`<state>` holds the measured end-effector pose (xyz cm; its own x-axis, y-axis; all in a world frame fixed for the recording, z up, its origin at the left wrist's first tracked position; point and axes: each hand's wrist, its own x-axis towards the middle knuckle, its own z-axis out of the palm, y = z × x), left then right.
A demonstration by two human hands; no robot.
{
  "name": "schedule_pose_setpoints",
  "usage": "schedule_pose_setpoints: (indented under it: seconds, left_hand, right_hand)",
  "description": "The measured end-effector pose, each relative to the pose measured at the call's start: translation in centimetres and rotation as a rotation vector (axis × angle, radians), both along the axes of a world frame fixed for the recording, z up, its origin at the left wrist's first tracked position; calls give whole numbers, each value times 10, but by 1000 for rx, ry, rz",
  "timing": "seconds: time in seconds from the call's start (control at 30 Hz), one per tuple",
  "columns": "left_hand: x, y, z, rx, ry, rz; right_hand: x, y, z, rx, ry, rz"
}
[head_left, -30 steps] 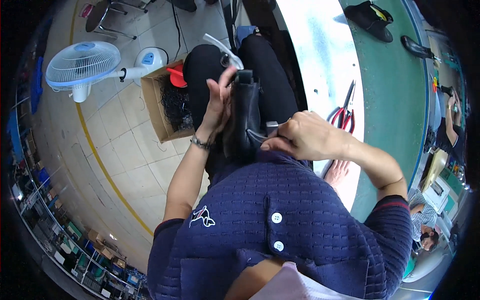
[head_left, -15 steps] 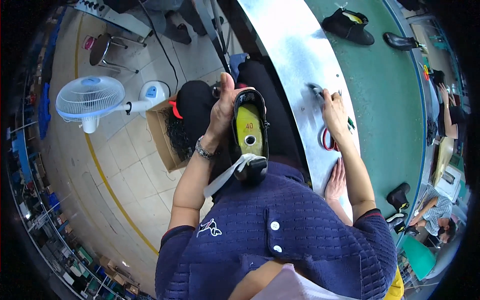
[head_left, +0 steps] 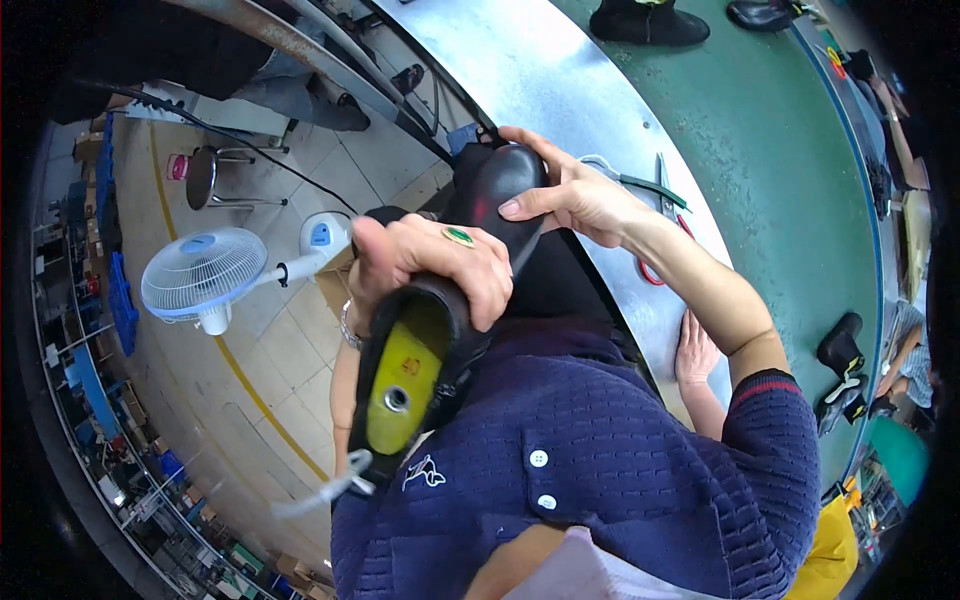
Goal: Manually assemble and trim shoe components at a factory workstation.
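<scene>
Workshop, metal-edged worktop. Left hand clamps black shoe at heel; right hand grips toe. Advice: steady heel, press toe evenly.

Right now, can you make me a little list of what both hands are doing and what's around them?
left hand: wraps around the heel end of the black shoe
right hand: fingers on the shoe's toe
inside the shoe: yellow form with a metal hole
workbench: metal edge, green top
on the bench: pliers with red handles, more black shoes
floor: white fan, stool
</scene>
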<state>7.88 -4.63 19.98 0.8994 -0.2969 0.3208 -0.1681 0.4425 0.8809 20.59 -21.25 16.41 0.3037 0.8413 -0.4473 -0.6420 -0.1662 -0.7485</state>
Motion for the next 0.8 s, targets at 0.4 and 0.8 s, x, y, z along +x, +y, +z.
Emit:
schedule_pose_setpoints:
  seconds: [0.4,0.8]
  left_hand:
    - [2,-10,39,475,-242,22]
    - [40,10,39,193,-191,251]
  right_hand:
    - [-1,24,14,115,-300,-247]
    - [47,-66,72,53,-1054,-1028]
